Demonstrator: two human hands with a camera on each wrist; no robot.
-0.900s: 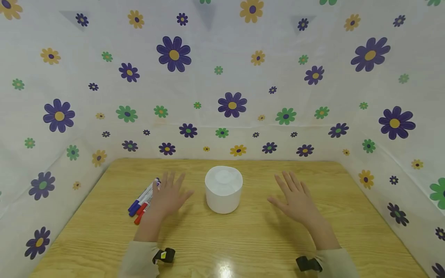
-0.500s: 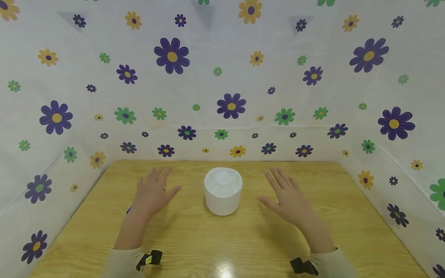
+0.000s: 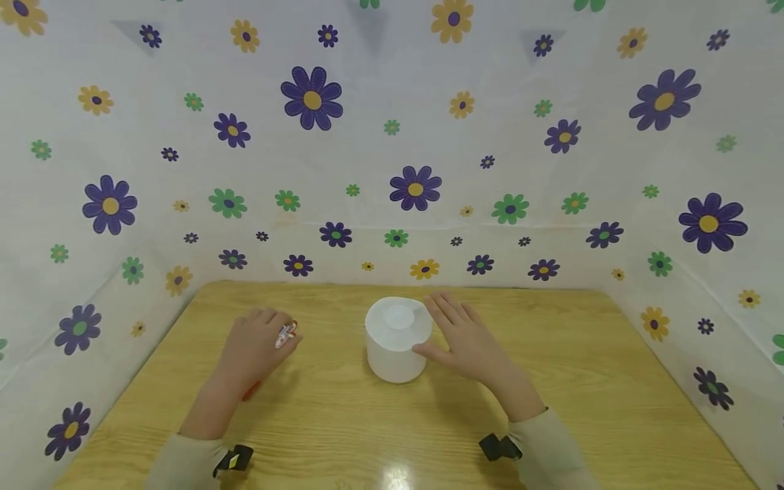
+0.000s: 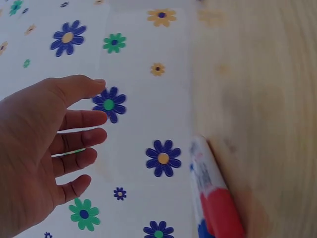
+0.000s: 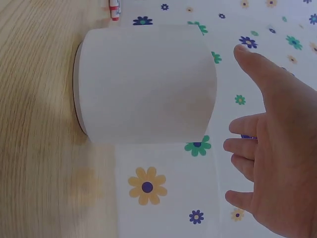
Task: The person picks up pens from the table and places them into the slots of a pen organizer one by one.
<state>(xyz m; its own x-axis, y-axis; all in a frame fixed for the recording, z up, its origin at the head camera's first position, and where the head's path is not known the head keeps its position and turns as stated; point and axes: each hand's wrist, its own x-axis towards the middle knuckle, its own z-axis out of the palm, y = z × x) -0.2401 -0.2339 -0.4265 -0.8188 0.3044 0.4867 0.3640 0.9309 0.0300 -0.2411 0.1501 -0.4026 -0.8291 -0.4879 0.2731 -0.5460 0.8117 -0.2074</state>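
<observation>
A white round container (image 3: 397,361) with a recessed top stands upright on the wooden table. Close to its right side is my right hand (image 3: 474,347), its fingers extended and thumb spread. The right wrist view shows a gap between that hand (image 5: 282,148) and the container (image 5: 148,84). Further left, my left hand (image 3: 251,347) hovers over markers (image 3: 286,335), covering most of them. In the left wrist view its fingers are loosely bent and hold nothing. A red-capped marker (image 4: 213,188) lies apart from them, with a blue-capped one partly hidden beside it.
The wooden table (image 3: 343,435) is enclosed at the back and sides by a white flowered cloth (image 3: 361,156). Black bands (image 3: 235,459) are on both wrists. One red and white marker (image 5: 114,9) shows at the top of the right wrist view.
My left hand has moved left over the markers, and its fingers have bent more. The right hand has moved left, up close to the container. The container stays in its place.
</observation>
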